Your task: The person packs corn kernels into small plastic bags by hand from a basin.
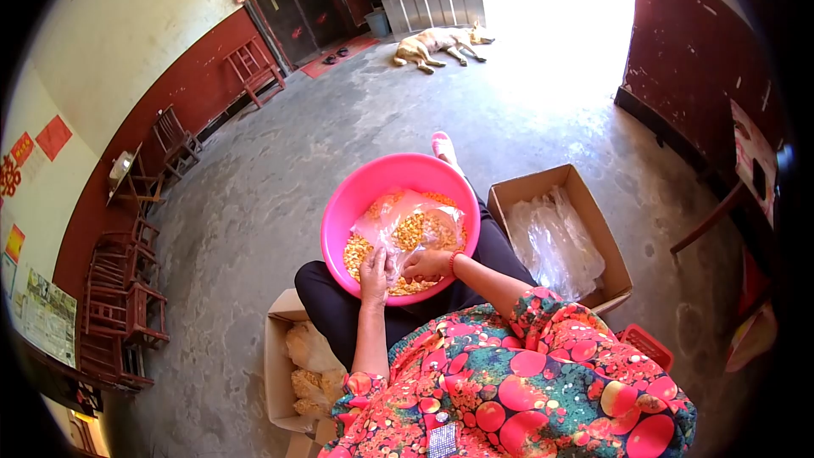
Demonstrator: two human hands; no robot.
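A pink plastic basin (336, 203) rests on my lap, holding loose yellow-orange kernels (357, 253) that look like corn. On top of them lies a clear plastic bag (386, 229) with some of the same kernels inside. My left hand (374, 276) pinches the near edge of the bag at the basin's front rim. Close beside it, my right hand (427, 265), with a red band on the wrist, has its fingers closed on the gathered plastic. The fingertips of both hands are partly hidden by the crumpled bag.
At my right stands a cardboard box (612, 267) with clear plastic bags (555, 246). Another cardboard box (278, 365), at my left, holds filled bags (309, 348). A dog (437, 42) lies near the bright doorway. Wooden chairs (127, 297) line the left wall.
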